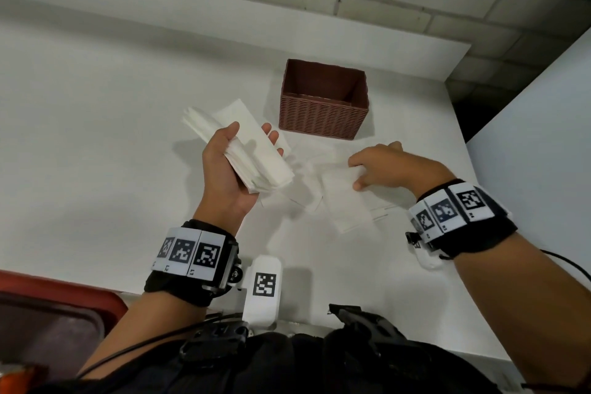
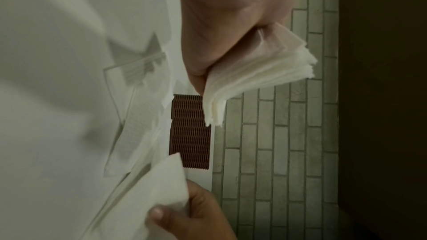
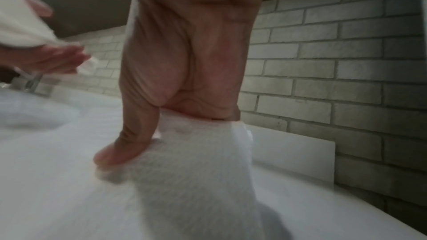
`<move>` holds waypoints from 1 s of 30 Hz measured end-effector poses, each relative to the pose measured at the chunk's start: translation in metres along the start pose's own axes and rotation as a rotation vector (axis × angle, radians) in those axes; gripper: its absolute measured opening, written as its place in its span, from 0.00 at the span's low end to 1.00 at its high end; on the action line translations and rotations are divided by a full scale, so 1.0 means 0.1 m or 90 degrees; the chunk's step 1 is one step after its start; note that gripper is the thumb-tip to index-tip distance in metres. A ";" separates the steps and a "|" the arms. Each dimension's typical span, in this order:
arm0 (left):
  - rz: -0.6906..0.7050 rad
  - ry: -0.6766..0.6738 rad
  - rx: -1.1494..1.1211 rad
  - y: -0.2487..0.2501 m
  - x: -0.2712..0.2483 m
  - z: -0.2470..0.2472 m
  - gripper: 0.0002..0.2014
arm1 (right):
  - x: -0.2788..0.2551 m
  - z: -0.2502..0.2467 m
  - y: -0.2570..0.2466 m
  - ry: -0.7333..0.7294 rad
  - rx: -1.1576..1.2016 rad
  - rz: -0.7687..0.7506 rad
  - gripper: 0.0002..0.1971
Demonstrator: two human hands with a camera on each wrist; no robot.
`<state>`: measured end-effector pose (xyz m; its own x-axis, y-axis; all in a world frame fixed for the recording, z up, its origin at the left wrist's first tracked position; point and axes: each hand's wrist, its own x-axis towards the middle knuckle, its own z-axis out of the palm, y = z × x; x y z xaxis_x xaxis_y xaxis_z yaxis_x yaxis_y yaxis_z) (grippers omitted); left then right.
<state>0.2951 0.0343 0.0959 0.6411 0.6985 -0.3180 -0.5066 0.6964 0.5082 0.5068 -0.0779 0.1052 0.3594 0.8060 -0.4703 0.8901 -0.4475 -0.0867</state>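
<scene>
Leftmost, the left hand [image 1: 224, 176] curls round a stack of napkins [image 1: 252, 153], held above the white table [image 1: 96, 137]. A brown basket [image 1: 319, 115] stands just behind. The right hand [image 1: 393, 169] pinches a single napkin [image 1: 348, 205] lying on the table.

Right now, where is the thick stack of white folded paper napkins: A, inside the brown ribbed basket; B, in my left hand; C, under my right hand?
B: the left hand grips the thick stack of white folded paper napkins; the right hand pinches a single white paper napkin.
</scene>
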 end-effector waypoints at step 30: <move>-0.003 0.003 0.000 -0.05 0.06 -0.02 0.13 | 0.00 0.20 -0.22 0.085 0.496 0.281 0.24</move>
<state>0.3008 0.0355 0.0901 0.6411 0.6957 -0.3241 -0.5035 0.6999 0.5065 0.4817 -0.0755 0.0895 0.6957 0.5158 -0.5000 0.2392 -0.8226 -0.5158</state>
